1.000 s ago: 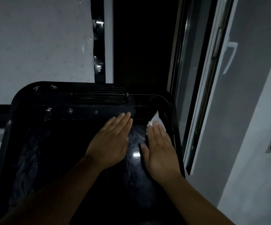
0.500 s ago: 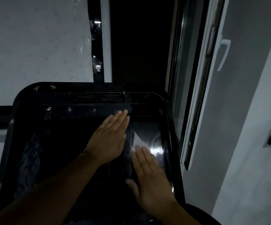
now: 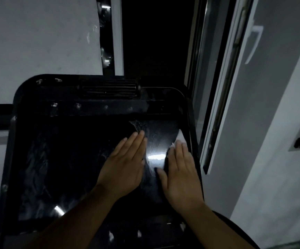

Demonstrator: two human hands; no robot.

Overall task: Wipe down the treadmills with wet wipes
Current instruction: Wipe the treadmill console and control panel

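Mid-wipe: your flat right hand (image 3: 181, 171) presses the wet wipe (image 3: 180, 138) at three o'clock on the console (image 3: 56, 159); your left hand (image 3: 124, 164) rests flat. Next, sweep toward nine.

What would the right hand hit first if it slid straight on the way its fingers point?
Probably the ledge at the top of the glossy panel. The right hand presses a white wipe flat, with only bare panel ahead before it; the dark makes depth uncertain.
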